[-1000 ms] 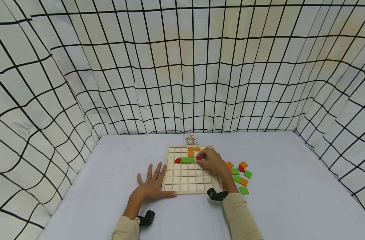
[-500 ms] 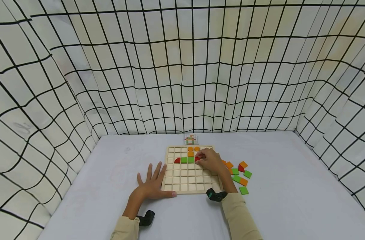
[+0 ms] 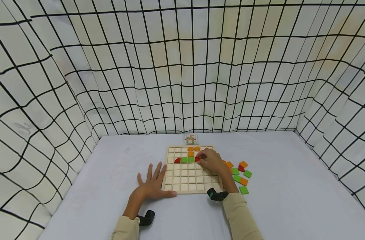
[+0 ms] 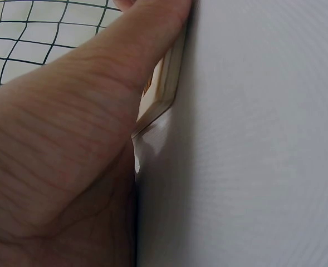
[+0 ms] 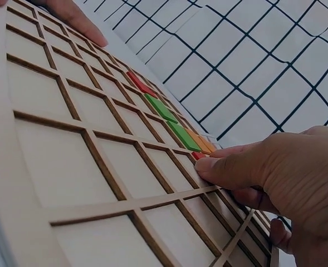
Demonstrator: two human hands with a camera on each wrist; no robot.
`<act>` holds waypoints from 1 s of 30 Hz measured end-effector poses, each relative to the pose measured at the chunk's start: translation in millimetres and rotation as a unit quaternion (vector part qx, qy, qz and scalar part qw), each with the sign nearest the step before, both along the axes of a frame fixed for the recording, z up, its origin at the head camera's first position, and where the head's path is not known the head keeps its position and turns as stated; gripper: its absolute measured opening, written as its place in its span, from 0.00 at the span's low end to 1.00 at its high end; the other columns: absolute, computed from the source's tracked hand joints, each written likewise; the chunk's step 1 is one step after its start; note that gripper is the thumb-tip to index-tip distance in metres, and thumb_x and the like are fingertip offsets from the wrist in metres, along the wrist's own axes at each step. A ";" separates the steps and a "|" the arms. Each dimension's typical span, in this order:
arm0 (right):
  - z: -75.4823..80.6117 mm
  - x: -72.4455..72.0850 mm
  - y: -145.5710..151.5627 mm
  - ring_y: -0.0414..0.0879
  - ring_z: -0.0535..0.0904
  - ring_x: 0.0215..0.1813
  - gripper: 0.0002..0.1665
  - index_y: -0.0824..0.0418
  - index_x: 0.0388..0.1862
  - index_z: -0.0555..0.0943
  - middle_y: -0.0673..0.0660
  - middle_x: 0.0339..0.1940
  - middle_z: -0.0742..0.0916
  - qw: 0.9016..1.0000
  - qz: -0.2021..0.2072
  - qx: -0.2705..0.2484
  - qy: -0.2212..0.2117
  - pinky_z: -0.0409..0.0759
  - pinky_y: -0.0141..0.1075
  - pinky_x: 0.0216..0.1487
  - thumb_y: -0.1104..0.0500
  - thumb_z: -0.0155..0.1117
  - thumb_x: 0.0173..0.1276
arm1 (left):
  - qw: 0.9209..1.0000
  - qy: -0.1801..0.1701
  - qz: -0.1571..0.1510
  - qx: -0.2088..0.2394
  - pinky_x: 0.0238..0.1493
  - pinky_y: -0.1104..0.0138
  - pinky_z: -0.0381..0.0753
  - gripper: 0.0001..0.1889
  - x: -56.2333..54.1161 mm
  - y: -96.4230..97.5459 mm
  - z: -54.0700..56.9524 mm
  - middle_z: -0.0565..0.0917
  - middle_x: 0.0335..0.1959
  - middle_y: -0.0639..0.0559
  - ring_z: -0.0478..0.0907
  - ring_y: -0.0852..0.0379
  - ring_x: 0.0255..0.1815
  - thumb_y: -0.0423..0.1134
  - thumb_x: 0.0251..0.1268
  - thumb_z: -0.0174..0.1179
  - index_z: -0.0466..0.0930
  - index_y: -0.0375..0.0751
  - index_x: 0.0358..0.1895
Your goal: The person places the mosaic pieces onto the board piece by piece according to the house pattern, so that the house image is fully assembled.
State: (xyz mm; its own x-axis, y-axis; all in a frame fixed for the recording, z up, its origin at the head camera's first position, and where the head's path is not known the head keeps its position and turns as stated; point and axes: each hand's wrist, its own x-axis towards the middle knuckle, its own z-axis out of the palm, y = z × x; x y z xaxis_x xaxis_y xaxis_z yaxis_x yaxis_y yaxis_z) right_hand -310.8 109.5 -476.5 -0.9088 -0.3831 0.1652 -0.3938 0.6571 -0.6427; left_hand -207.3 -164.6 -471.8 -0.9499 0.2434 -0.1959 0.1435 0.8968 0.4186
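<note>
A wooden grid board [image 3: 184, 180] lies on the table. My left hand [image 3: 152, 186] rests spread at its near left corner, thumb along the front edge, index finger by the left side. With thumb and fingertips my right hand [image 3: 210, 160] pinches a red tile [image 3: 197, 160] at the cell right of two green square tiles [image 3: 187, 160]. In the right wrist view the thumb covers most of that red tile [image 5: 197, 156]. A red quarter-round tile [image 3: 177, 160] sits left of the green pair. Above them are an orange square tile [image 3: 190, 154] and two orange round tiles [image 3: 194, 149].
Loose green, orange and red tiles [image 3: 243, 181] lie right of the board, some partly behind the right forearm. A small pattern card [image 3: 190, 139] stands beyond the board's far edge. Black netting [image 3: 182, 83] over white sheeting surrounds the table [image 3: 284, 186] at the back and sides.
My right hand has shifted the red tile slightly left, up beside the green tile in its row. The left hand has stayed still.
</note>
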 end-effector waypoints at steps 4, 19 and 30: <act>-0.4 -0.8 -0.6 0.42 0.81 0.40 0.07 0.56 0.41 0.86 0.50 0.37 0.85 1.000 0.008 -0.009 0.001 0.79 0.39 0.44 0.57 0.69 0.66 | 1.000 0.002 0.000 -0.009 0.65 0.26 0.27 0.63 6.2 3.2 13.2 0.39 0.81 0.41 0.28 0.32 0.79 0.72 0.47 0.65 0.43 0.42 0.79; -5.8 -0.5 -2.2 0.40 0.82 0.39 0.04 0.53 0.38 0.86 0.46 0.34 0.86 0.999 -0.026 -0.018 0.000 0.79 0.39 0.44 0.56 0.69 0.65 | 1.000 -0.002 -0.001 -0.019 0.65 0.27 0.27 0.64 0.4 2.7 4.7 0.38 0.81 0.43 0.26 0.33 0.79 0.74 0.46 0.63 0.41 0.44 0.80; -3.1 0.2 -0.5 0.41 0.80 0.39 0.06 0.56 0.39 0.85 0.49 0.36 0.85 1.000 -0.017 -0.021 -0.011 0.78 0.39 0.44 0.59 0.70 0.63 | 1.000 -0.001 0.002 -0.025 0.65 0.27 0.28 0.63 2.2 3.6 6.7 0.39 0.82 0.43 0.27 0.33 0.80 0.74 0.46 0.63 0.41 0.45 0.80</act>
